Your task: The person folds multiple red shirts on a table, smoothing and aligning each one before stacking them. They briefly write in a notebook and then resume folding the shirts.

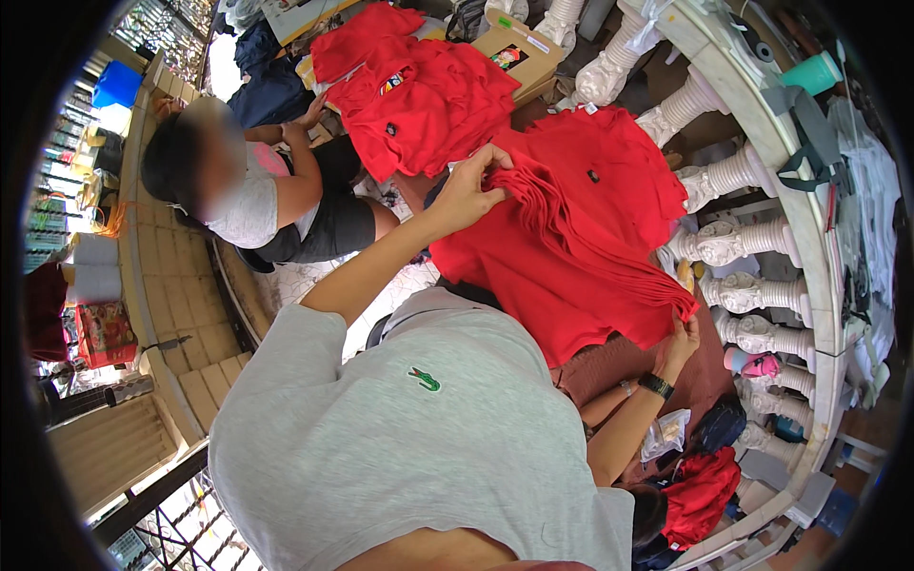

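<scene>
A stack of red cloth pieces (571, 257) lies in front of me, its many layers gathered into a folded ridge running from upper left to lower right. My left hand (473, 190) pinches the upper left end of these layers between thumb and fingers. At the lower right corner, my right hand (678, 343) is closed on the layered edge, with a dark watch on that wrist. Beyond the ridge, the far part of the red cloth spreads flat and carries a small dark emblem (593, 176). The surface under the cloth is mostly hidden.
A heap of red garments (424, 105) lies farther left, beside a seated person (252, 181). A cardboard box (514, 57) stands behind it. White balusters (728, 243) line the right. Another person's forearm (606, 404) shows near my right arm, close to a plastic bag (665, 435).
</scene>
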Motion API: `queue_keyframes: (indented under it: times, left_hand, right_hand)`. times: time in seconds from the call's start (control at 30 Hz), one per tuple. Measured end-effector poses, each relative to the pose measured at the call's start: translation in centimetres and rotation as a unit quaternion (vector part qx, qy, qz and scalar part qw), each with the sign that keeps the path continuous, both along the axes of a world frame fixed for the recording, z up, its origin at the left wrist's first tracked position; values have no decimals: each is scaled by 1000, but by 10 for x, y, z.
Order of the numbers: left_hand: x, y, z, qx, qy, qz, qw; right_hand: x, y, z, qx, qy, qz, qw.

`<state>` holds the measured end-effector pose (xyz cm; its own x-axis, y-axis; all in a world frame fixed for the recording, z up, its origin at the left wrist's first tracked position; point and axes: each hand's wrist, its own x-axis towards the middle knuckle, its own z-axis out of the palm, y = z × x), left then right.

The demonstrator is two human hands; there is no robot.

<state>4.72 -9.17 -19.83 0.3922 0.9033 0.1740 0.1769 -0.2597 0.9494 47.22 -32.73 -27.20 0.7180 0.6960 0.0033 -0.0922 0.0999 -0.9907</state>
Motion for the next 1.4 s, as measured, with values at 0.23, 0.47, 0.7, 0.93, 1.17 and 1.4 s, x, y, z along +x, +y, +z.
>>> queue_keyframes:
  times: [0.23, 0.47, 0.7, 0.93, 1.17, 1.4]
  left_hand:
    - [8, -12, -3, 31, -57, -2, 998]
    - [8, -15, 1, 51, -6, -1, 999]
    - [10, -15, -1, 90, -19, -7, 996]
    - [7, -15, -1, 87, -19, 1, 996]
    - [6, -9, -4, 71, -14, -3, 997]
    - [9, -8, -7, 82, 0, 32, 996]
  right_hand:
    - [-6, -10, -8, -6, 26, 7, 1000]
    - [-7, -15, -16, -2, 51, -4, 999]
    - [-6, -16, -17, -9, 44, -11, 999]
    - [-12, -15, -13, -8, 58, -18, 998]
    - [-3, -23, -24, 2, 44, 3, 999]
    - [-13, -18, -17, -7, 55, -32, 998]
